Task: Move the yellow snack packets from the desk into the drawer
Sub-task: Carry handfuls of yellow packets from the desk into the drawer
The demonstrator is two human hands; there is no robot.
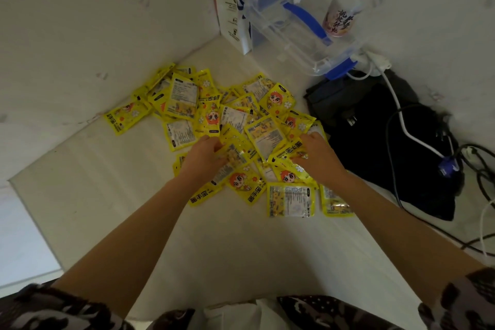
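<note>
The desk was a pale, cream-white top pushed into a corner of white walls. On it, directly under and beyond my hands, lay the heap of yellow snack packets, overlapping too thickly for an exact count; I could make out roughly thirty, some showing the red-haired cartoon face, others turned to their printed backs.

My left hand lay on the near left part of the heap, fingers curled down into the packets; whether it had truly gripped one I could not tell. My right hand pressed on the near right part, fingers bent over a packet's edge, its hold just as unclear. Between my two hands sat a few packets, and more spilled toward me, one printed-side-up packet just beside my right wrist.

Beyond the heap, farther from my hands, one clear plastic container with blue clips leaned in the corner, with one white paper bag behind it and one printed cup to its right. To the right of my right hand lay one black bag, near the packets, with a white cable and black cables trailing over and past it.
</note>
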